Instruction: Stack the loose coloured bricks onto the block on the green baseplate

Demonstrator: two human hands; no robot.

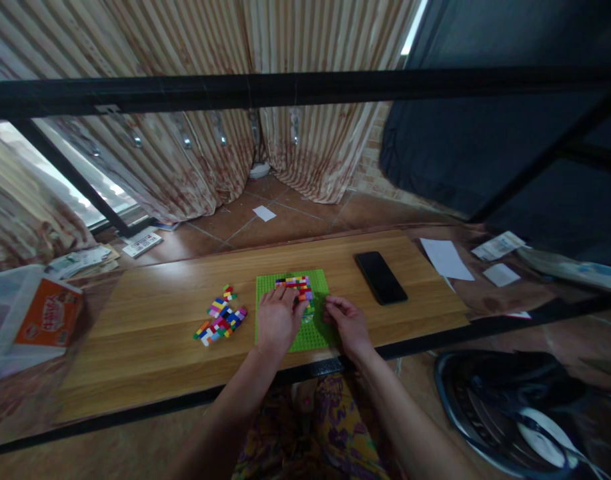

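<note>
A green studded baseplate [315, 341] lies on the wooden board, with rows of multicoloured toy bricks [303, 283] built on its upper middle part. My left hand [278, 317] reaches over the plate from the left, its bent fingers and thumb closed in at the built bricks. Whatever is between those fingertips is too small to make out. At the plate's right edge is my right hand [348, 323], fingers curled and thumb pressed to the index finger. Anything in that pinch is hidden. Left of the plate lies a loose pile of small coloured bricks [223, 322].
A black phone [381, 277] lies on the wooden board [155, 333], right of the plate. White papers [445, 259] are beyond its right end. A clear plastic box [15, 320] stands at far left. A dark metal bar [210, 91] crosses above; curtains hang behind.
</note>
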